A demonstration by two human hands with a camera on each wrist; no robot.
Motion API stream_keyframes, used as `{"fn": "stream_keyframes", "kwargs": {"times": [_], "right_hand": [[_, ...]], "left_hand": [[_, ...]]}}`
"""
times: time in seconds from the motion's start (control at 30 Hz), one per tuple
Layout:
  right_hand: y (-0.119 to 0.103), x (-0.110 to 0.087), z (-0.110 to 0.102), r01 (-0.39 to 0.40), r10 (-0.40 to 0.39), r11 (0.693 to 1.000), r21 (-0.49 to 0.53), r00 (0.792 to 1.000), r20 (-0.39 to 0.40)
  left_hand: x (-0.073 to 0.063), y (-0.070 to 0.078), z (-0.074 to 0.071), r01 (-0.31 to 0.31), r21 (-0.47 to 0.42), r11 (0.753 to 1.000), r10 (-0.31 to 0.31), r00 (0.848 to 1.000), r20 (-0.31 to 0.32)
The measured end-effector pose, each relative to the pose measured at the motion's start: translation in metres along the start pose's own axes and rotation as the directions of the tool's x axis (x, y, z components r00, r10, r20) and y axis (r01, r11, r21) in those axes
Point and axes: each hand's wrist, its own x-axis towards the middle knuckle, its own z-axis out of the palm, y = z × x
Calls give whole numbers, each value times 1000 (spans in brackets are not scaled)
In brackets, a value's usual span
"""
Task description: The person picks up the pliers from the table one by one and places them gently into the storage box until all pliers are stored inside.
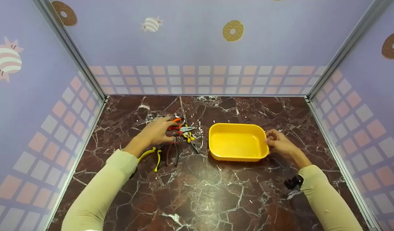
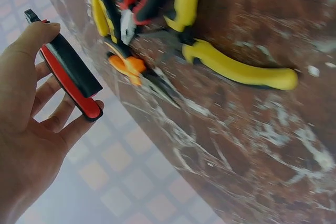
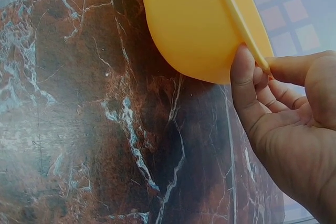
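Observation:
My left hand (image 1: 157,131) holds a pair of pliers (image 2: 71,72) with red and black handles, gripped between thumb and fingers above the tabletop. Below and beside it lie several other pliers: a yellow-handled pair (image 2: 236,69), a red-and-black pair (image 2: 139,3), a yellow-and-black pair (image 2: 107,9), and an orange-handled long-nose pair (image 2: 126,66). To their right stands a yellow plastic bin (image 1: 238,144) with nothing in it. My right hand (image 1: 280,144) pinches the bin's right rim between thumb and fingers, as the right wrist view also shows.
The dark red marbled tabletop (image 1: 209,192) is bounded by a patterned back wall (image 1: 197,48) and side walls on the left and right. Metal rails (image 1: 319,73) run up the corners. A black strap device (image 1: 293,182) sits at my right wrist.

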Motion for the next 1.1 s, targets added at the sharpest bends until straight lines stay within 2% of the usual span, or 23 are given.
{"fn": "stream_keyframes", "kwargs": {"times": [0.13, 0.33, 0.87, 1.1], "right_hand": [[0, 0, -1, -3, 3, 1000, -9, 1000, 2], [1, 1, 0, -8, 8, 1000, -2, 1000, 3], [2, -1, 1, 18, -18, 1000, 6, 1000, -4], [2, -2, 1, 14, -14, 1000, -3, 1000, -16]], "left_hand": [[12, 13, -2, -44, -7, 999, 44, 999, -23], [22, 27, -4, -41, -12, 999, 42, 999, 0], [34, 49, -6, -85, -16, 996, 85, 996, -38], [44, 61, -8, -128, -16, 992, 127, 990, -57]]}}
